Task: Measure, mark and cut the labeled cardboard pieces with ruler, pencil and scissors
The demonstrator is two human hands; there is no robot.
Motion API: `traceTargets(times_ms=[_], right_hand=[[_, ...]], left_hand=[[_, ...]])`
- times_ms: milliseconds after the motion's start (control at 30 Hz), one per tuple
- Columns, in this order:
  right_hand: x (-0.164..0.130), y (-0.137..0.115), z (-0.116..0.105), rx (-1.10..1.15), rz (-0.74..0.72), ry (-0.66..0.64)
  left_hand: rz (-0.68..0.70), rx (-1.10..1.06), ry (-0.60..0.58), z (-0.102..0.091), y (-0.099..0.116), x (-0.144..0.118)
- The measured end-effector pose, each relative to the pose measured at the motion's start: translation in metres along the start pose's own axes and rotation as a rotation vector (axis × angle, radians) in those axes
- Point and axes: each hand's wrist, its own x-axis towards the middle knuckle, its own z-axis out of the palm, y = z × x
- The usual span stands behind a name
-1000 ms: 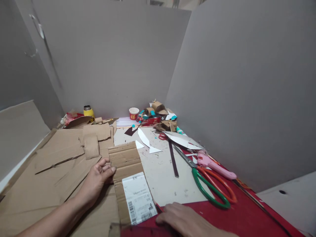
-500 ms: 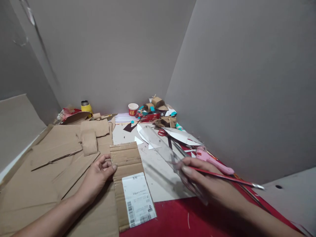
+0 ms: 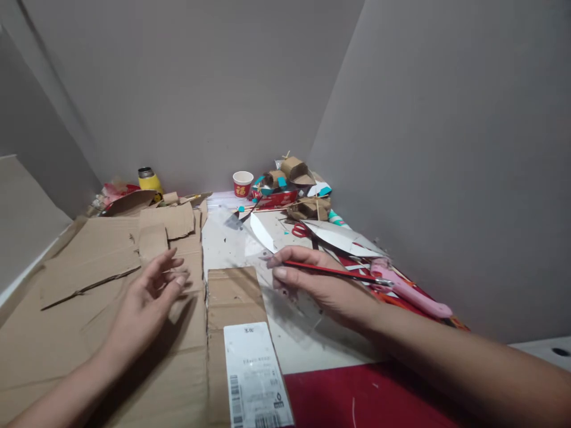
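My right hand grips a red pencil together with a clear plastic ruler, which is blurred and see-through, so its full outline is hard to make out. Both are above a pale board. My left hand hovers over a large brown cardboard sheet, fingers apart and nothing in them. Between the hands lies a cardboard strip bearing a white printed label. Neither hand appears to touch the strip.
At the back stand a yellow bottle and a red-and-white paper cup, beside cardboard models. To the right lie red-handled scissors, white cut paper and a pink glue gun. Grey walls enclose the table.
My left hand has let go of the cardboard strip and moved left, fingers spreading. My right hand has shifted left and up with the pencil and ruler. The view has tilted slightly.
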Motion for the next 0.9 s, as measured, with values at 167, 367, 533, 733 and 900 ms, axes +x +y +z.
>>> traceTargets(times_ms=[167,367,533,733,900], right_hand=[[0.009,0.003,0.007,-0.083,0.08,-0.171],[0.014,0.014,0.014,-0.068,0.091,-0.309],[0.022,0.015,-0.006,-0.34,-0.135,-0.256],[0.029,0.021,-0.033,-0.831,-0.429,-0.346],[0.025,0.035,-0.037,-1.125,-0.602,-0.468]], left_hand=[[-0.152,-0.238,-0.224,0.006,0.013,-0.001],[-0.2,-0.302,-0.327,0.011,0.019,0.015],[-0.218,-0.24,-0.324,0.006,0.015,0.02],[-0.286,-0.162,-0.366,0.01,-0.008,0.01],[-0.359,-0.128,-0.314,0.019,-0.016,0.004]])
